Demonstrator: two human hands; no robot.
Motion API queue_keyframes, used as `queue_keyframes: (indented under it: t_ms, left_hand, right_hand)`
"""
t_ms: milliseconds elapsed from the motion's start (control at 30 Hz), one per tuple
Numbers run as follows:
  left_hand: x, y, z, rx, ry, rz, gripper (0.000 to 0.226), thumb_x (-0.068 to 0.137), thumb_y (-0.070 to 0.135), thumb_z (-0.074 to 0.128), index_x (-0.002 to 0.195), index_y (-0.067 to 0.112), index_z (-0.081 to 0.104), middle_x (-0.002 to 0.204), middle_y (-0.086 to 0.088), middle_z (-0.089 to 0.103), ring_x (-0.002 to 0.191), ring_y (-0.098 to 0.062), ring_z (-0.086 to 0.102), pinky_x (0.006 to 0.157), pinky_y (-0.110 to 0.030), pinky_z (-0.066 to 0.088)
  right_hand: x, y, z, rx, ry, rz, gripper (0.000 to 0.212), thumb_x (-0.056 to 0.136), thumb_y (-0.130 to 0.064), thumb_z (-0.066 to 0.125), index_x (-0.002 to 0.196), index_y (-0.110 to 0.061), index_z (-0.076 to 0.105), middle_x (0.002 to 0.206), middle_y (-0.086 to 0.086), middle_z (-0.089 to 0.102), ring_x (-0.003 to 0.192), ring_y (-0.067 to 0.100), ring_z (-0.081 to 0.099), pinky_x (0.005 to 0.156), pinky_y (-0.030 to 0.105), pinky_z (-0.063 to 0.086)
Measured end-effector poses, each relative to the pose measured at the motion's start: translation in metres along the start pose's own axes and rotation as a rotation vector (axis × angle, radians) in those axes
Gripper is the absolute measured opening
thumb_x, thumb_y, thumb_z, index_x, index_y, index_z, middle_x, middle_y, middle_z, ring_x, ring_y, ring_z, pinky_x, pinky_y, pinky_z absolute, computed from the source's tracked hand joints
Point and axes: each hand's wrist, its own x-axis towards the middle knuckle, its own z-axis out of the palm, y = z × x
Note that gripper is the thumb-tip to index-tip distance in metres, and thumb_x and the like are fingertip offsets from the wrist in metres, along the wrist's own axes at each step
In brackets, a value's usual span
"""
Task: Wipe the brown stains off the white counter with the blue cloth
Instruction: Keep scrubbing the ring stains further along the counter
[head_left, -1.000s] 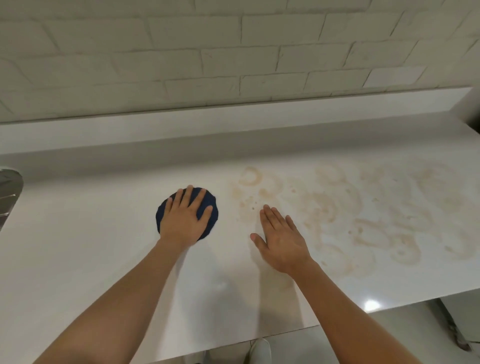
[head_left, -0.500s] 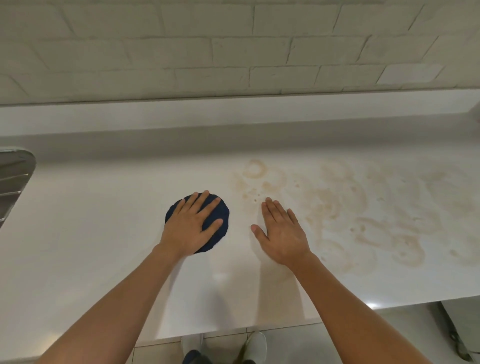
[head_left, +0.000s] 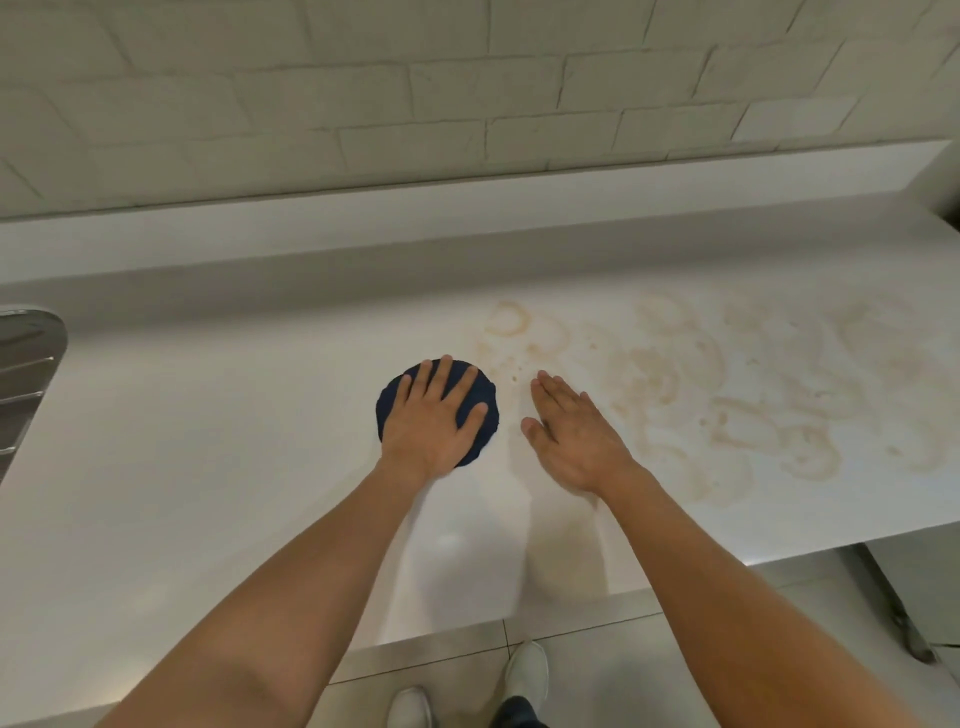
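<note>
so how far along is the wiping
Barely started. Done: nothing clearly; the white counter left of the blue cloth is unmarked, but wiped or not I cannot tell. In hand: the left hand presses the cloth flat at the brown stains' left edge, with the right hand flat beside it. Left: all those rings and smears across the right side.

Counter (head_left: 208, 441) — smooth white slab, semi-gloss, soft reflections. Stains (head_left: 727, 410): dull brown dried film. Cloth (head_left: 491, 392): dark blue fabric, matt. Wall tiles (head_left: 415, 78): matt, uneven edges. Drainboard (head_left: 26, 364) — shiny ribbed metal.
</note>
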Motion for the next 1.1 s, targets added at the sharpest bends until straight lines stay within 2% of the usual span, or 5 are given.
queue_keyframes:
  t_ms: [133, 333, 533, 767, 1100]
  left_hand:
    - [-0.035, 0.009, 0.008, 0.002, 0.000, 0.082, 0.067, 0.099, 0.066, 0.009, 0.161, 0.039, 0.009, 0.170, 0.003, 0.001, 0.156, -0.022, -0.003, 0.123, -0.042, -0.007]
    - [-0.052, 0.017, -0.006, -0.155, -0.128, 0.176, 0.065, 0.102, 0.064, 0.017, 0.161, 0.038, 0.012, 0.170, 0.003, 0.002, 0.156, -0.022, -0.001, 0.124, -0.042, -0.003]
    - [-0.073, -0.051, -0.037, -0.329, 0.094, 0.024, 0.056, 0.107, 0.049, 0.024, 0.160, 0.030, 0.025, 0.169, 0.000, 0.013, 0.156, -0.021, 0.006, 0.125, -0.040, 0.006]
    - [-0.097, -0.094, -0.029, -0.293, 0.097, -0.020, 0.057, 0.108, 0.048, 0.022, 0.161, 0.028, 0.022, 0.170, 0.000, 0.007, 0.156, -0.020, 0.001, 0.124, -0.037, 0.000]
    - [-0.079, -0.045, -0.013, -0.189, 0.055, 0.113, 0.062, 0.106, 0.053, 0.019, 0.162, 0.024, 0.018, 0.170, -0.005, 0.006, 0.156, -0.024, 0.002, 0.126, -0.042, 0.003]
  right_hand:
    - [-0.016, 0.004, -0.004, 0.176, 0.222, 0.111, 0.064, 0.106, -0.049, 0.021, 0.160, -0.016, 0.013, 0.167, -0.005, 0.006, 0.152, 0.007, -0.002, 0.123, 0.030, 0.001]
    - [-0.034, -0.035, 0.012, 0.286, 0.320, 0.130, 0.058, 0.108, -0.040, 0.030, 0.157, -0.011, 0.022, 0.166, 0.001, 0.016, 0.152, 0.012, 0.006, 0.122, 0.029, 0.007]
    - [-0.032, -0.104, 0.035, 0.148, 0.322, 0.022, 0.051, 0.106, -0.034, 0.037, 0.151, -0.010, 0.039, 0.160, 0.011, 0.032, 0.147, 0.025, 0.026, 0.122, 0.043, 0.020]
    - [-0.018, -0.143, 0.070, -0.086, 0.144, 0.095, 0.071, 0.101, -0.062, 0.012, 0.160, -0.024, 0.007, 0.168, -0.001, 0.002, 0.154, 0.020, -0.003, 0.122, 0.052, -0.004]
    - [-0.076, -0.116, 0.080, -0.079, 0.205, 0.148, 0.072, 0.098, -0.069, 0.009, 0.160, -0.031, 0.007, 0.168, -0.006, 0.003, 0.153, 0.017, -0.001, 0.123, 0.049, -0.002]
